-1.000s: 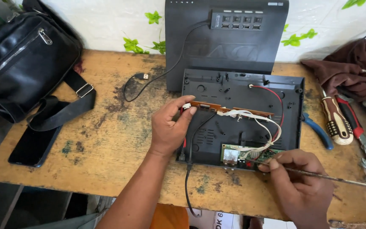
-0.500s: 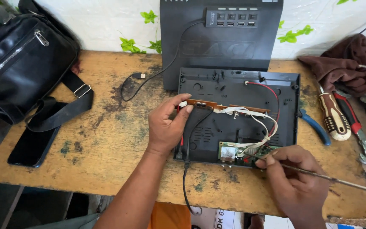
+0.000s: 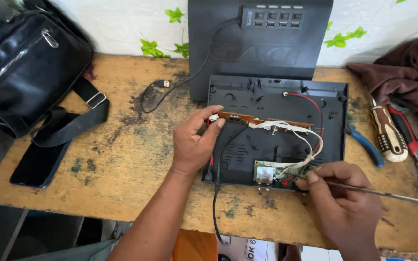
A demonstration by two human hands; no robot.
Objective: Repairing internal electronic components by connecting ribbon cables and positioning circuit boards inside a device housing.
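Looking down at the bench (image 3: 122, 159), I see my left hand (image 3: 194, 142) resting on the left edge of the open black case (image 3: 276, 130), thumb and fingers pinched shut on the left end of the long brown board (image 3: 267, 119) that lies across the case's middle. My right hand (image 3: 344, 203) sits at the case's near right corner, closed around a thin metal rod (image 3: 383, 192) held like a pen; its tip points left and meets the small green board (image 3: 279, 171) at the case's front edge. I cannot tell what kind of tool the rod is.

White wires (image 3: 296, 145) loop from the brown board down to the green board, and a red wire (image 3: 310, 104) runs along the case's far right side. A black cable (image 3: 217, 193) leaves the case beside my left hand and drops over the bench's near edge.

Behind the case a dark panel (image 3: 257, 48) leans on the wall, with a hub (image 3: 279, 17) fixed near its top whose cord ends in a loose plug (image 3: 163, 83) on the wood. To the left lie a black bag (image 3: 20, 67) and, just beside its strap, a dark phone (image 3: 37, 164). To the right of the case lie blue-handled pliers (image 3: 366, 145), a screwdriver (image 3: 388, 133) with a striped handle, a red-handled tool (image 3: 412, 150) and a brown rag (image 3: 402, 67).
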